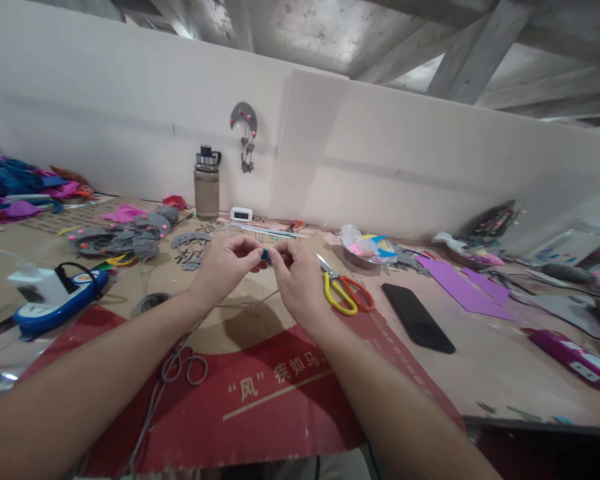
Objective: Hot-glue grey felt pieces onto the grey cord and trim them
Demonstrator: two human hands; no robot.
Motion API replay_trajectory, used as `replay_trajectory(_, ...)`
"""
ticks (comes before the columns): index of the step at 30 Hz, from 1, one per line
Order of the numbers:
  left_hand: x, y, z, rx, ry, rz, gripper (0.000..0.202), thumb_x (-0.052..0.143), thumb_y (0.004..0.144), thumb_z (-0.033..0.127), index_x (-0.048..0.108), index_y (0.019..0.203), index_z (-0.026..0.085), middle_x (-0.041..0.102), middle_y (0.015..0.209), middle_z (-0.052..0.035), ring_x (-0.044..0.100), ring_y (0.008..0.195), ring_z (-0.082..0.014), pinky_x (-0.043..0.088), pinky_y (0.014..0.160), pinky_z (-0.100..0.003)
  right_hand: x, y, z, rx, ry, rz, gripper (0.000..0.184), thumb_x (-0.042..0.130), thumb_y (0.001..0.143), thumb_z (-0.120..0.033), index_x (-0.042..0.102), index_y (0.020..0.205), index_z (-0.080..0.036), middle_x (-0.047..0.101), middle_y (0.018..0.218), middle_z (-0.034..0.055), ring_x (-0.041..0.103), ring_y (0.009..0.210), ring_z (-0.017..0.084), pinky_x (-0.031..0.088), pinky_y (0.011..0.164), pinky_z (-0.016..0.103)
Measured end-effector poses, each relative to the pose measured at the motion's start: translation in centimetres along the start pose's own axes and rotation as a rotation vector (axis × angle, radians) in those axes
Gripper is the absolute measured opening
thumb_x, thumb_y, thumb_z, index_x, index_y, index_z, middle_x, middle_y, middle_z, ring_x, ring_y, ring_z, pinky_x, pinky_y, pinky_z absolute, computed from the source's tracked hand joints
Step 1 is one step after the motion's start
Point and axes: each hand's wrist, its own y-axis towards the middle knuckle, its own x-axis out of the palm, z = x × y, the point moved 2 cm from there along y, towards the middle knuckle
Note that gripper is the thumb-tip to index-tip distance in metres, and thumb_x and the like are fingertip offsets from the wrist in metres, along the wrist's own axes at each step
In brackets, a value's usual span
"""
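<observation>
Lying nearest, a flat red cardboard sheet [195, 433] bears pale printed characters, and thin grey cord [206, 373] curls over its left part in loose round loops. Above the sheet's far part, the left hand [229, 265] and right hand [296, 272] meet, thumbs and fingers pinched narrowly on a small dark blue piece [265, 255]; its material is too small to tell. Just right of them lie metal scissors [338, 279], one handle loop yellow, the other orange, and farther right a smooth black phone [417, 318], rectangular and flat. On the left sits a blue-and-white power strip [60, 308]; beyond it, fuzzy-looking grey pieces [111, 241] dotted with pink lie heaped. Farther off, a shiny round bowl [363, 259] stands right, a translucent ribbed-capped bottle [207, 193] left of centre. Farthest, a grey crescent [245, 115] with dangling shapes hangs against the smooth white wall [130, 107].
</observation>
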Motion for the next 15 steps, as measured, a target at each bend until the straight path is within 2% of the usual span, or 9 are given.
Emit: replay_trajectory(15,0.12,-0.07,-0.1,-0.014,-0.061,-0.024,0.012,0.06,0.074,0.027,0.062,0.075,0.015,0.065,0.067,-0.0016,0.065,0.063,-0.0136,0.055,0.061,-0.025,-0.09,0.02,-0.12,-0.009,-0.025,0.015,0.018,0.047,0.086,-0.032,0.057,0.08,-0.019,0.063,0.075,0.0026,0.053,0.067,0.013,0.038,0.062,0.025)
